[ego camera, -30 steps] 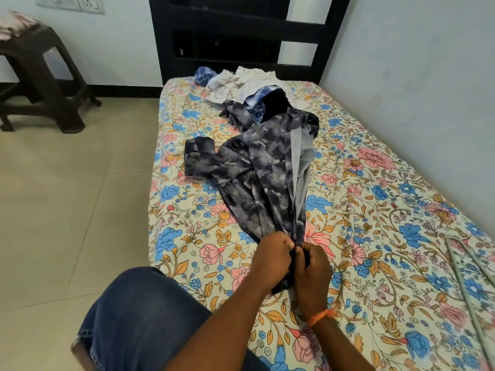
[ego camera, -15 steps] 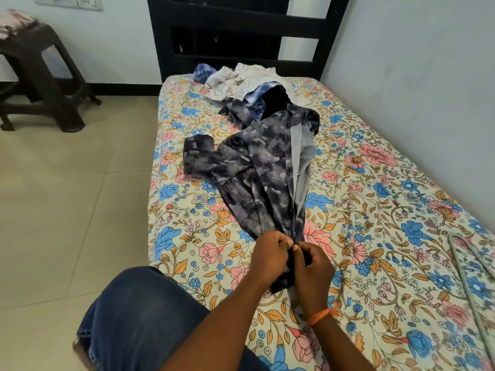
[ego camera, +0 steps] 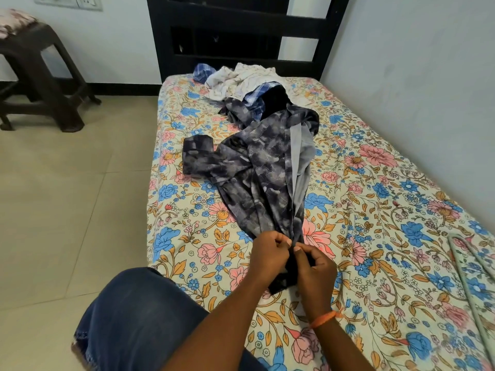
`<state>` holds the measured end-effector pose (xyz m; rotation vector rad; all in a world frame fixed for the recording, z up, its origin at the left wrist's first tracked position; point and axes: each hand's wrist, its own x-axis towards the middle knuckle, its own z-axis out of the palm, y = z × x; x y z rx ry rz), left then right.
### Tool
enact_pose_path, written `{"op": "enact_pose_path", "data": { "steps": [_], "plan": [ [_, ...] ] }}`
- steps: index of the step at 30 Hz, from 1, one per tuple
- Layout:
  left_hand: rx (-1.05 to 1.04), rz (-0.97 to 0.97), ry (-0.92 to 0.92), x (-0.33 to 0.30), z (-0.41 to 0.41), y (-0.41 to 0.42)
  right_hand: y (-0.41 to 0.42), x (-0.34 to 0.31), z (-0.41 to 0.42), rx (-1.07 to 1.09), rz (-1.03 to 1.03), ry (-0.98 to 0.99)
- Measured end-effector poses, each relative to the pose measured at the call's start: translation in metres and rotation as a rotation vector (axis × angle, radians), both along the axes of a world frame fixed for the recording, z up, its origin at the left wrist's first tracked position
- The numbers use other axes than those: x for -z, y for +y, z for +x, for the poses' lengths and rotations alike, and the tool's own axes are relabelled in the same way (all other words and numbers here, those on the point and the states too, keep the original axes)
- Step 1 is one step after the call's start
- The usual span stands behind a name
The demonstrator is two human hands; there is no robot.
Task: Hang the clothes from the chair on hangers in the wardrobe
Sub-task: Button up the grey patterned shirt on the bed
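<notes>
Since the earlier frame, only the hanger had slid further into the right edge, while the left hand and right hand pinched the patterned shirt at frame centre, probably fastening it.

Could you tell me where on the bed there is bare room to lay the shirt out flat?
Bare sheet lies between the shirt and the wall, short of the hanger, and in a narrower strip along the bed's floor-side edge. The headboard end is crowded with the clothes pile; both hands hold the shirt's near end.
</notes>
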<state>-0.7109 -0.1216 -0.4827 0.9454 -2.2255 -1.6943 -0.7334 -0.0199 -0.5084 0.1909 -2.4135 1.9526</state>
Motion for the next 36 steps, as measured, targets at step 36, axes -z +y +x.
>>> {"op": "enact_pose_path", "data": {
  "steps": [36],
  "plan": [
    [0.019, 0.091, -0.001, -0.003, 0.0, -0.006, 0.002, -0.008, -0.01, -0.07, 0.099, -0.051]
  ]
}}
